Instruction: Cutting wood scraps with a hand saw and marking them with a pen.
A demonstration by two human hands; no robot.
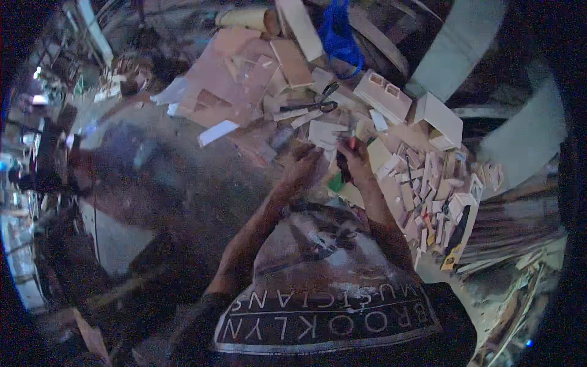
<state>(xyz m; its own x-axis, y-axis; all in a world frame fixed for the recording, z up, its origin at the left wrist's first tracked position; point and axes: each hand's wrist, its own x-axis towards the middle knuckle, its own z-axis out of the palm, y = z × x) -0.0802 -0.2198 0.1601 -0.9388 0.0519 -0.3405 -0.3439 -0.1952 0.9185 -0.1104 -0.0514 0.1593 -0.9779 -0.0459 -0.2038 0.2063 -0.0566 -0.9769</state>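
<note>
The head view looks down on a cluttered bench [183, 177] where I have both hands working close together over a pile of small wood pieces. My left hand [301, 164] rests, fingers curled, on a pale flat piece of wood [324, 133] at the middle of the bench; motion blur keeps me from telling whether it pinches the piece or only presses on it. My right hand [353, 160] sits just beside it, closed around a small dark tool [346, 171] with a touch of red near the top; what kind of tool it is I cannot make out. A green scrap [335, 181] lies just under the right wrist. To the right spreads a heap of short wooden offcuts [428, 189], and beyond the hands lie black-handled scissors [318, 104], a pale block with square holes [384, 95] and a blue bag [338, 33]. To do this well, I judge that the left hand should pin the pale piece flat so it cannot skid, that its fingertips should stay clear of the tool's working end, and that the right hand should move in short, controlled strokes, since loose offcuts lie near enough to be knocked.
</note>
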